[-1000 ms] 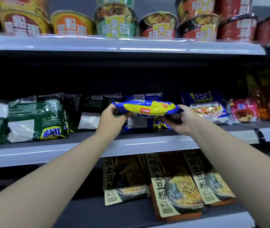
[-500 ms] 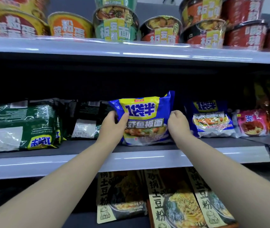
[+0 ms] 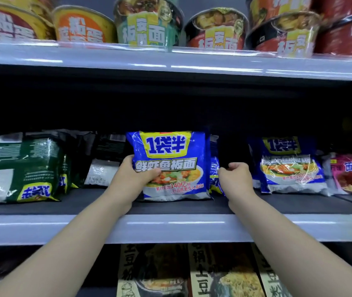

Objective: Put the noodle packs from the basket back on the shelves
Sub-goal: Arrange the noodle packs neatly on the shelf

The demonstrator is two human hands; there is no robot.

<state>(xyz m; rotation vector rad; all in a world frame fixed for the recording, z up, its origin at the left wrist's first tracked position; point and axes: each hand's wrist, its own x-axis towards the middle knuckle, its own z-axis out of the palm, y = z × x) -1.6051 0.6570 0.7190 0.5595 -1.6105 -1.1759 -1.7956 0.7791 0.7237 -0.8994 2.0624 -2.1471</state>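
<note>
Right hand [image 3: 235, 179] now off noodle pack [image 3: 168, 166] in left hand [image 3: 134, 179].

Single head cam, wide-angle; faces the middle shelf [image 3: 42, 229] square-on, close, eye height just above its deck; bowl noodles [image 3: 147, 28] above it fill the top edge; flat noodle packs [image 3: 224, 275] below it cropped by bottom edge.

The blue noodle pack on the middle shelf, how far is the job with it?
Done: the blue noodle pack stands upright on the middle shelf, with a matching pack to its right. In hand: the left hand holds its lower left edge; the right hand is curled beside it. Left: letting go. The basket is out of view.
</note>
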